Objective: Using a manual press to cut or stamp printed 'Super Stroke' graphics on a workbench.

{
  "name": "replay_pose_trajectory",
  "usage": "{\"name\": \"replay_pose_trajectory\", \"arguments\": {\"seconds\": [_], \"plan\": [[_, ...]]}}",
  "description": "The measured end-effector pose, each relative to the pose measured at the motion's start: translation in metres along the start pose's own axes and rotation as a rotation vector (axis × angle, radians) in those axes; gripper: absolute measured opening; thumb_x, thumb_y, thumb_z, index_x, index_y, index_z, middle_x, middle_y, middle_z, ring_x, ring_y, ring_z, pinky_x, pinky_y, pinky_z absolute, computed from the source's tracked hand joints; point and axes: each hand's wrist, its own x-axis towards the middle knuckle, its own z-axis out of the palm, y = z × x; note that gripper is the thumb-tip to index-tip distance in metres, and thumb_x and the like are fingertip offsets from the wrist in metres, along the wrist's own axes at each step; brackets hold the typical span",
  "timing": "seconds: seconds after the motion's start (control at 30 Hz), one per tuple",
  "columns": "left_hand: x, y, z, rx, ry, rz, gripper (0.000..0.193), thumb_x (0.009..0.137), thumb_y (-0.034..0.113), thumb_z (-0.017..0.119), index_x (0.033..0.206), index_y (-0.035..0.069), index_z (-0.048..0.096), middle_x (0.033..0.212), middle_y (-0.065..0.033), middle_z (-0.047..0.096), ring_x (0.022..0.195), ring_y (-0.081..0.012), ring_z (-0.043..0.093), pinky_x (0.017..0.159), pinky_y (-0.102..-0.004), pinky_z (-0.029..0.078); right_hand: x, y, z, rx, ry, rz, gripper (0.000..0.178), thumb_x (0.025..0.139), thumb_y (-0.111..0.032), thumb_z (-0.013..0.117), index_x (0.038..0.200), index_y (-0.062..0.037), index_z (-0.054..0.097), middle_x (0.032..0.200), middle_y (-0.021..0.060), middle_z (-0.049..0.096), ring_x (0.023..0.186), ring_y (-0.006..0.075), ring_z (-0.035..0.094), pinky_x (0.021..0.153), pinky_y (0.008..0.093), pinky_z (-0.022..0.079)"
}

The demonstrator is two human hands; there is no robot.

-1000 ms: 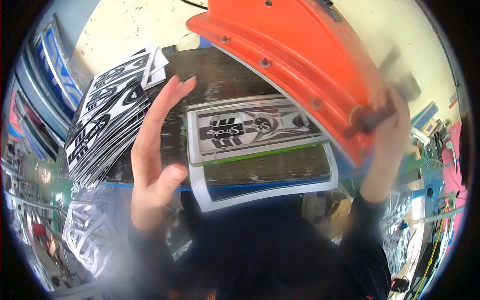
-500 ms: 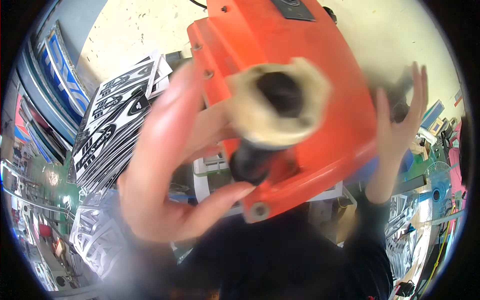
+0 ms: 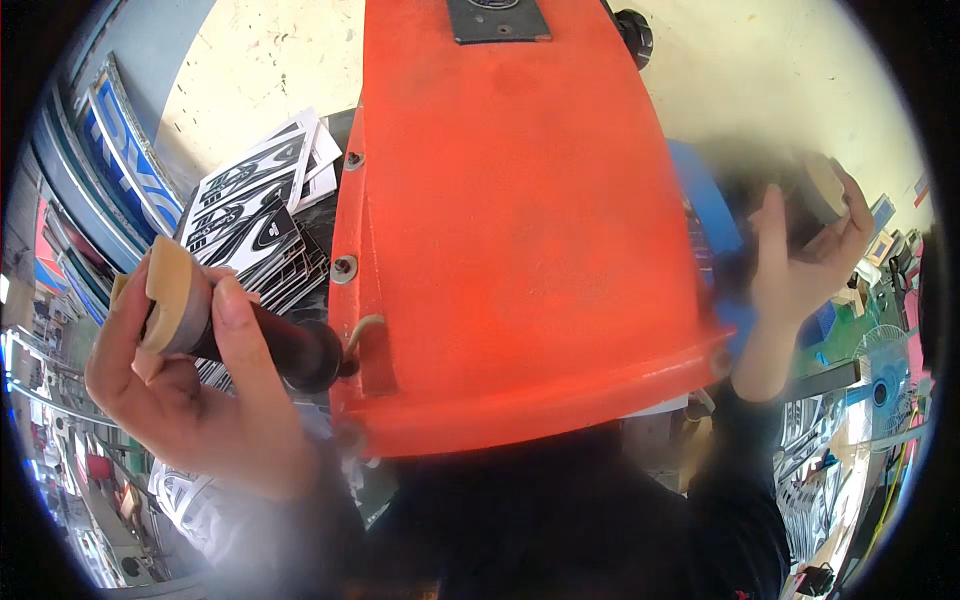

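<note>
A large orange-red swing arm of a press [image 3: 520,250] fills the middle. On its left side sticks out a black handle [image 3: 290,350] with a cream knob end. My left hand [image 3: 220,390] is closed around that handle, fingers about the knob and thumb along the black shaft. On the other side, my right hand [image 3: 800,270] curls its fingers around a second cream knob [image 3: 825,188] on a dark handle; blur softens this area. The arm's body covers what lies beneath it.
A fanned stack of black-and-white printed sheets [image 3: 250,200] lies to the left. Beyond it lean several framed panels [image 3: 125,150]. White cut scraps [image 3: 195,510] lie at lower left. A blue fan [image 3: 880,390] stands at right. A cream surface [image 3: 270,60] spreads behind.
The orange-red arm has swung left and levelled in view. My left hand has moved left with its handle, gripping it more fully. My right hand's raised fingers have curled around the right knob.
</note>
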Motion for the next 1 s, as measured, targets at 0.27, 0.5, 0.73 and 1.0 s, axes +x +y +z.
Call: {"name": "replay_pose_trajectory", "arguments": {"seconds": [0.27, 0.5, 0.73, 1.0], "plan": [[-0.013, -0.012, 0.000, -0.031, 0.013, -0.052, 0.034, 0.088, 0.004, 0.064, 0.117, 0.001, 0.046, 0.086, -0.0185, 0.066, 0.068, -0.0170, 0.066, 0.061, -0.0233, 0.055, -0.012, 0.004, 0.007, 0.063, -0.027, -0.098, 0.052, 0.081, 0.010, 0.062, 0.124, 0.0014, 0.036, 0.113, 0.0251, 0.057, 0.073, 0.0141, 0.059, 0.062, 0.0217, 0.050], [-0.015, -0.013, -0.001, -0.059, -0.001, -0.079, 0.042, 0.085, 0.003, 0.067, 0.120, 0.003, 0.043, 0.090, -0.0181, 0.065, 0.073, -0.0169, 0.065, 0.064, -0.0245, 0.055, -0.014, 0.007, 0.006, 0.108, -0.039, -0.090, 0.051, 0.081, 0.009, 0.062, 0.125, 0.0010, 0.036, 0.113, 0.0264, 0.057, 0.069, 0.0129, 0.059, 0.060, 0.0217, 0.049], [-0.023, -0.008, 0.004, -0.148, -0.054, -0.085, 0.066, 0.085, 0.033, 0.063, 0.135, 0.001, 0.035, 0.100, -0.0184, 0.062, 0.077, -0.0151, 0.057, 0.072, -0.0271, 0.048, -0.010, 0.005, 0.008, 0.084, -0.039, -0.100, 0.055, 0.081, 0.007, 0.064, 0.128, 0.0018, 0.035, 0.115, 0.0269, 0.056, 0.070, 0.0134, 0.059, 0.062, 0.0223, 0.049], [-0.031, -0.019, 0.008, -0.208, 0.002, -0.121, 0.106, 0.076, 0.069, 0.062, 0.148, 0.006, 0.018, 0.124, -0.0326, 0.052, 0.094, -0.0266, 0.061, 0.071, -0.0275, 0.046, 0.008, 0.028, -0.007, 0.028, 0.067, -0.070, 0.069, 0.078, 0.005, 0.068, 0.137, 0.0054, 0.033, 0.121, 0.0234, 0.054, 0.094, 0.0175, 0.058, 0.082, 0.0267, 0.049]]}}
